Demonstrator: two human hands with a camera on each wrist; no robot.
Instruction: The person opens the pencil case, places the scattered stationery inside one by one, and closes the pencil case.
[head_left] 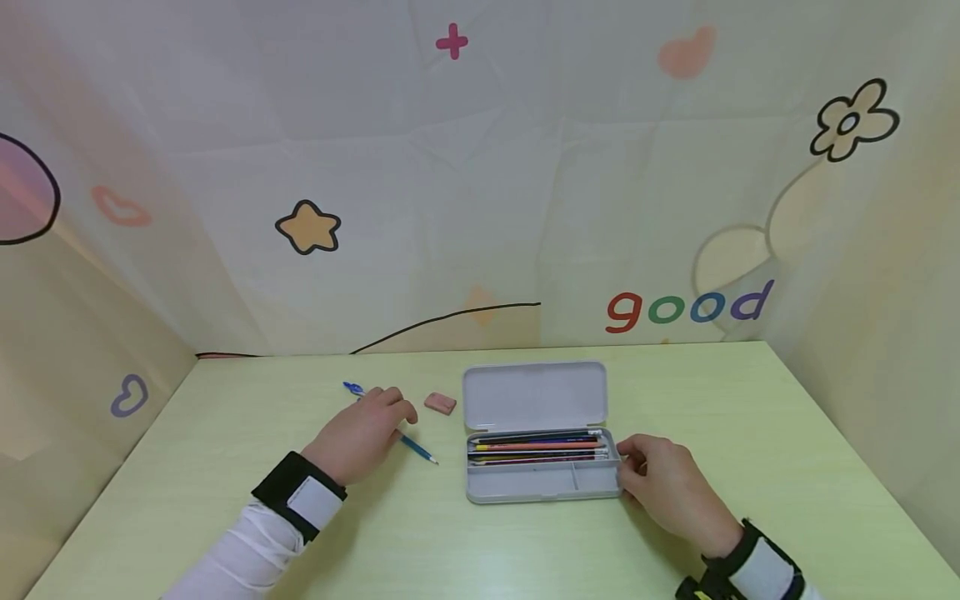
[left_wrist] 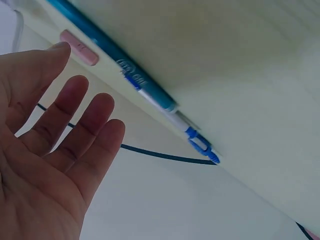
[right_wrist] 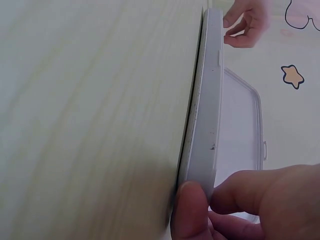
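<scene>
My left hand (head_left: 360,437) hovers over a teal pencil (head_left: 418,447) and a blue-and-white pen (head_left: 352,388), both lying on the table. In the left wrist view its fingers are loosely spread with nothing in them, and the pen (left_wrist: 172,117) lies alongside the pencil (left_wrist: 110,55). Just right of that hand is a pink eraser (head_left: 440,403). A light grey pencil case (head_left: 525,482) stands with its lid (head_left: 535,396) flipped back; several pencils (head_left: 536,448) fill its rear compartment. My right hand (head_left: 667,483) pinches the case's right end between thumb and fingers.
The pale wooden table (head_left: 750,417) ends at a printed curtain (head_left: 525,208) behind. More curtain hangs along the left and right sides. Two small compartments in the front of the case hold nothing.
</scene>
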